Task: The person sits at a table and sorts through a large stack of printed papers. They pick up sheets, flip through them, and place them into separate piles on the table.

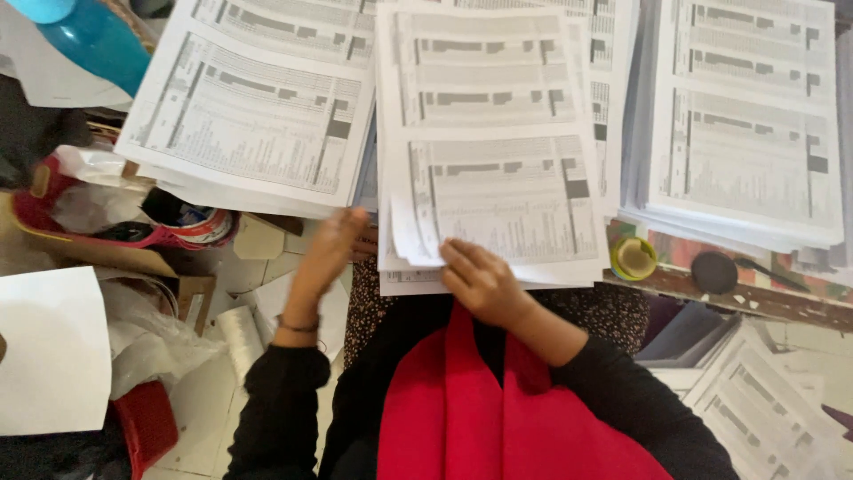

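Red scarf [498, 418]: nearest the camera, hanging down the person's front over black sleeves and a dark patterned garment.
Right hand [480, 280]: rests at the lower edge of the middle stack of printed sheets [489, 151], fingers bent and pinching the bottom left corner of the top sheet, which lifts a little there.
Left hand [330, 244]: blurred, raised at the left edge of the same stack, near its lower left corner; fingers look loosely open, and whether they touch the paper cannot be told. A dark bracelet [298, 325] sits on the wrist.
Middle stack of printed sheets: lies on the table [755, 298] straight ahead of the person, its near edge hanging over the table's edge above the lap; each sheet bears two printed tables with grey bars.
Left stack of sheets [258, 107]: just beside the middle one, turned at a slant, its corner jutting past the table.
Right stack of sheets [746, 124]: thick pile, apart from the middle stack by a narrow gap.
Tape roll [633, 258]: yellow-green, on the table by the lower right corner of the middle stack.
Dark round object [715, 272]: just right of the tape roll, with a thin handle; its kind cannot be told.
Blue bottle [89, 36]: top left corner.
Red bag [98, 222]: lower left of the table, holding plastic wrap and a small tin.
Blank white sheet [53, 351]: far left.
More printed sheets [764, 409]: lower right, below the table.
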